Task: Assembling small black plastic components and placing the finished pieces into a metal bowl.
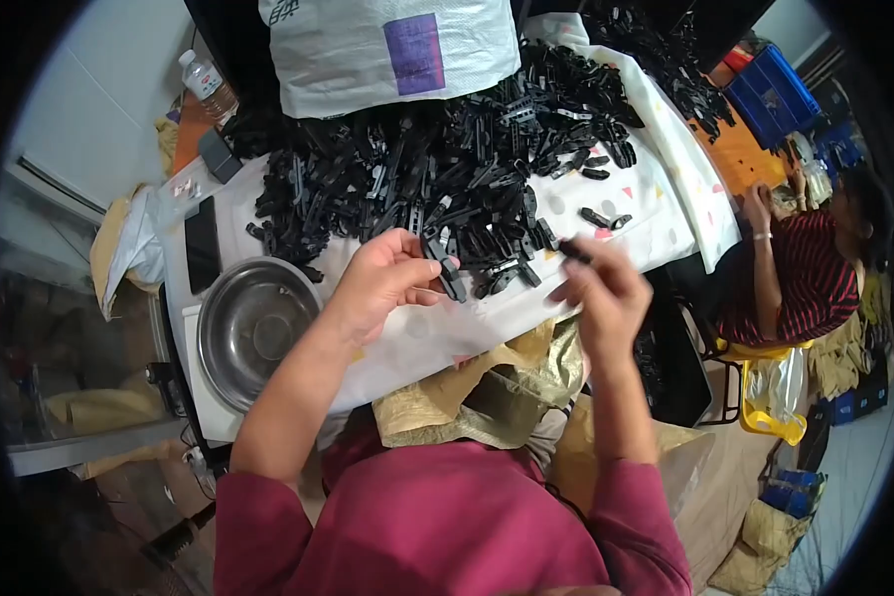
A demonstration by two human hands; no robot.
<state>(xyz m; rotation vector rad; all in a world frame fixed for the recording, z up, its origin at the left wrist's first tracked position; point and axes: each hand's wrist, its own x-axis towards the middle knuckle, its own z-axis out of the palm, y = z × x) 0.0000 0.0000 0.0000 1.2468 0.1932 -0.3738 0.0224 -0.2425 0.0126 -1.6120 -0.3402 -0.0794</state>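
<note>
My left hand (pixel 382 283) pinches a long black plastic clip (pixel 449 276) between thumb and fingers, above the near edge of the cloth-covered table. To its right, my right hand (pixel 608 296) is slightly blurred and closed on a small dark piece (pixel 574 252), whose kind I cannot make out. Just beyond both hands lies a large heap of similar black clips (pixel 397 169), spread over the white patterned cloth (pixel 656 204). A couple of loose clips (pixel 604 219) lie apart from the heap, beyond my right hand.
A steel bowl (pixel 219 338) stands at the left beside a phone (pixel 202 243). At the back are a white woven sack (pixel 358 60) and a water bottle (pixel 207 81). Golden sacking (pixel 507 397) covers my lap. Another person (pixel 815 268) sits at right near a blue crate (pixel 773 99).
</note>
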